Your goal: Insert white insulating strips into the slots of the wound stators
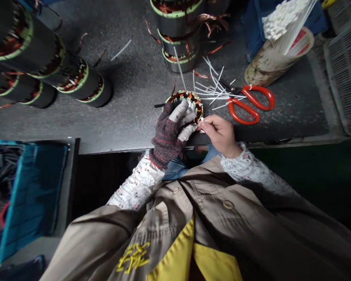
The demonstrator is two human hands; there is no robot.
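Observation:
A motor stator (199, 102) with copper windings and a pale green rim lies at the table's front edge. My left hand (171, 130), in a dark knitted glove with pale wrapped fingertips, is closed over its near left side. At the stator's right edge, my bare right hand (218, 132) pinches a small white strip (202, 120) between thumb and forefinger. Just right of the stator, several thin white strips (215, 91) lie scattered. Scissors (251, 103) with red handles rest beside them. My left fingers hide part of the stator.
Stacked stators (179, 39) stand behind, and more stators (84, 80) stand at the left. A worn cylinder (261, 64) holds many white strips at the back right, before a blue bin (253, 27). A grey crate (346, 70) is far right; a teal crate (43, 187) is lower left.

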